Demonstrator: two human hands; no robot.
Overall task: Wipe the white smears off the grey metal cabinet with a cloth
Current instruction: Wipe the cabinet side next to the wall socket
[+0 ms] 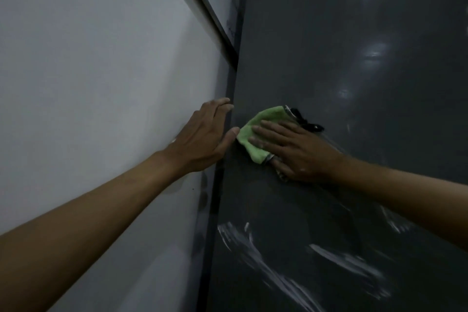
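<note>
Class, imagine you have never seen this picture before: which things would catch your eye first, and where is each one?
The bright green cloth stands out most, pressed flat against the grey cabinet by the right hand near the middle of the view. Next come the white smears streaked across the cabinet's lower part. The left hand rests open at the cabinet's left edge, beside the white wall.

Both forearms are bare, with no sleeves showing; the left hand (pixel 202 142) and right hand (pixel 296 152) wear no gloves.
</note>
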